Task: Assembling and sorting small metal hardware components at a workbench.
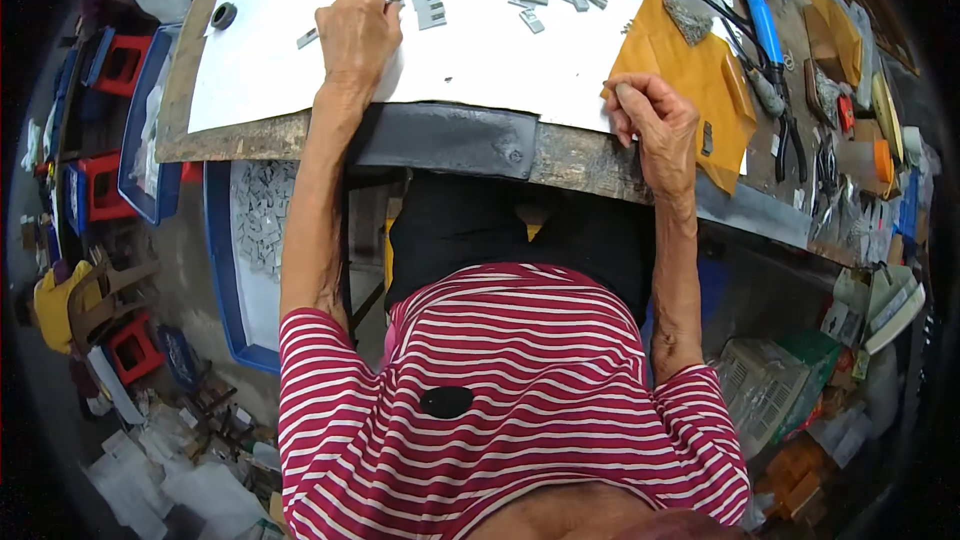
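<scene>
Grey pieces (428, 4) on white sheet (490, 65)

And wearing a striped shirt (520, 370) here, deep crimson crossed with thin white lines, rippling over the belly! Ends in short sleeves (325, 360), striped just the same, leaving both forearms (318, 200) bare. Curves to a rounded neckline (560, 485), and shows a black oval (446, 402) against the front, too plain to identify. Finishes lower down with black trousers (450, 230), loosely creased.

At least 3 red stools (100, 166) and a brown chair (127, 273) stand left on grey floor (186, 280).
</scene>
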`<action>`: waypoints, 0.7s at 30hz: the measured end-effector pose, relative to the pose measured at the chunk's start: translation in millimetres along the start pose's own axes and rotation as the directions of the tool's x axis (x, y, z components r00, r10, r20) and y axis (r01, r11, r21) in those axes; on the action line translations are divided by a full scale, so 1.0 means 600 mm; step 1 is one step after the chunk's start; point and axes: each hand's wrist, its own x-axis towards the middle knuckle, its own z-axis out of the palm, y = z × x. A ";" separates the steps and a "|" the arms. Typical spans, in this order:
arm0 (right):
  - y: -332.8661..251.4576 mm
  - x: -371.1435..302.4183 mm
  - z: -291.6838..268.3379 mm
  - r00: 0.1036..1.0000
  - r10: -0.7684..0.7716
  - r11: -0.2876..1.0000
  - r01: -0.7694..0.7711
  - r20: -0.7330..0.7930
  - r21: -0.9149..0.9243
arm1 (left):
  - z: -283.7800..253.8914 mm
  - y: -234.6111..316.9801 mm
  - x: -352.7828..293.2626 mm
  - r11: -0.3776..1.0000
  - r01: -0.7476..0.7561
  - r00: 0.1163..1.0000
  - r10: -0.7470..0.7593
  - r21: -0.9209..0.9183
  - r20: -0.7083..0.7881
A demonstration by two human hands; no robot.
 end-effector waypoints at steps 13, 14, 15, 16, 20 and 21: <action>-0.009 -0.040 -0.024 1.000 0.026 0.991 -0.026 -0.001 -0.131 | 0.023 0.151 0.040 0.858 -0.367 0.873 0.451 -0.360 0.184; -0.009 -0.044 -0.025 1.000 0.017 0.992 -0.017 -0.003 -0.123 | 0.026 0.150 0.041 0.858 -0.363 0.868 0.453 -0.363 0.202; -0.008 -0.048 -0.028 1.000 0.007 0.993 -0.008 -0.006 -0.115 | 0.029 0.149 0.041 0.858 -0.360 0.862 0.456 -0.367 0.221; -0.006 -0.052 -0.034 1.000 0.023 0.994 -0.024 -0.009 -0.108 | 0.030 0.152 0.044 0.840 -0.348 0.862 0.461 -0.417 0.209; -0.016 -0.069 -0.049 1.000 0.003 0.991 -0.005 -0.020 -0.135 | 0.028 0.151 0.043 0.802 -0.366 0.885 0.456 -0.472 0.089; -0.020 -0.076 -0.054 1.000 0.011 0.989 -0.015 -0.029 -0.145 | 0.028 0.154 0.044 0.806 -0.363 0.883 0.457 -0.468 0.102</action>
